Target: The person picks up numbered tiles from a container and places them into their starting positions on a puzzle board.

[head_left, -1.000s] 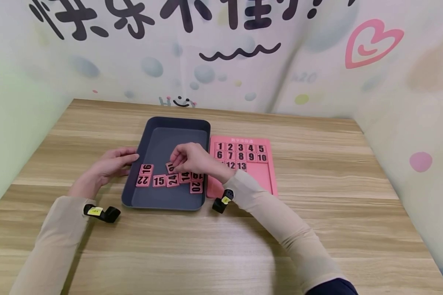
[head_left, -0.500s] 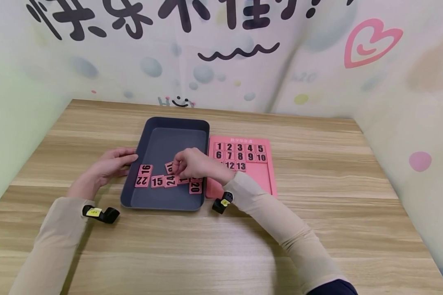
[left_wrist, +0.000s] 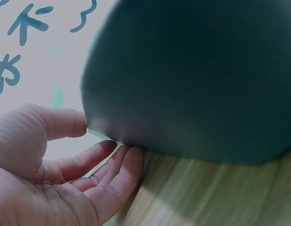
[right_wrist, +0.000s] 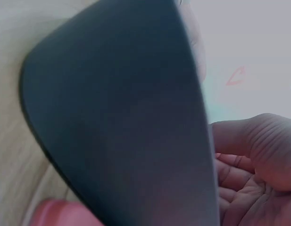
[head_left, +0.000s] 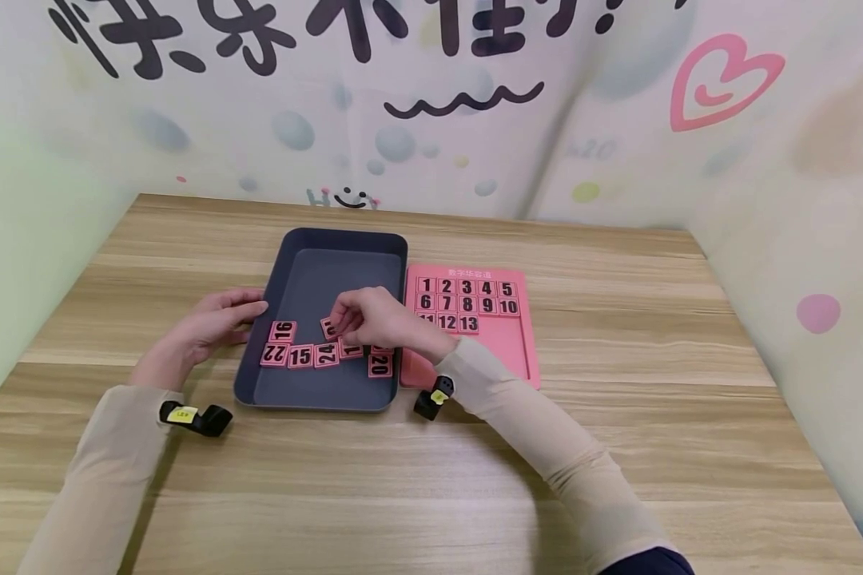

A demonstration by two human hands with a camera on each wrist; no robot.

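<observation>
A dark blue-grey tray (head_left: 309, 397) holds several pink number tiles, among them 16 (head_left: 283, 330), 22 (head_left: 274, 354), 15 (head_left: 300, 356), 24 (head_left: 327, 354) and 20 (head_left: 380, 365). My left hand (head_left: 216, 319) grips the tray's left rim; in the left wrist view the thumb (left_wrist: 65, 123) meets the edge and the fingers lie against the outside. Inside the tray, my right hand (head_left: 377, 319) bends over the tiles, fingertips at a tilted tile (head_left: 327, 326). It hides part of the tiles below, and whether it pinches one is unclear. The tray wall (right_wrist: 121, 113) blocks its fingertips in the right wrist view.
Right against the tray lies a pink puzzle board (head_left: 503, 351) with tiles 1 to 13 in rows; my right forearm crosses its lower left. Both lie on a wood-grain table (head_left: 417, 479), with a printed backdrop (head_left: 604, 160) behind.
Tiles 15, 24 and the one beside them have slid left, and 15 now sits close to 22. My right hand moved slightly down, then a little left. My left hand keeps its place.
</observation>
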